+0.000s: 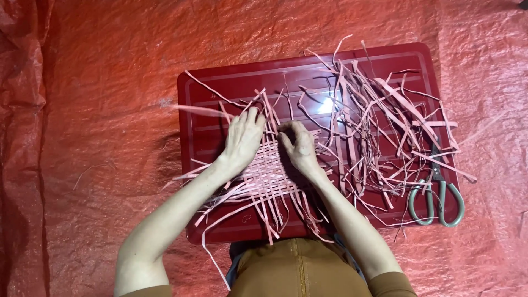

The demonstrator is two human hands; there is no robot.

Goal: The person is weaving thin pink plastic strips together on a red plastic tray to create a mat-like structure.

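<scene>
Both hands press on a pink woven mat (268, 173) on the red tray (220, 104): left hand (243, 138) flat, fingers spread; right hand (297, 146) curled, pinching a strip. Weaving cleanly means keeping crossings pinned and strips snug. Loose strips (379, 126) and scissors (437, 195) lie rightward.

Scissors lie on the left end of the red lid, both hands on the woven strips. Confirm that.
Not quite. The head view shows the scissors on the right end of the red lid. Both the left hand and right hand do rest on the woven strips.
</scene>
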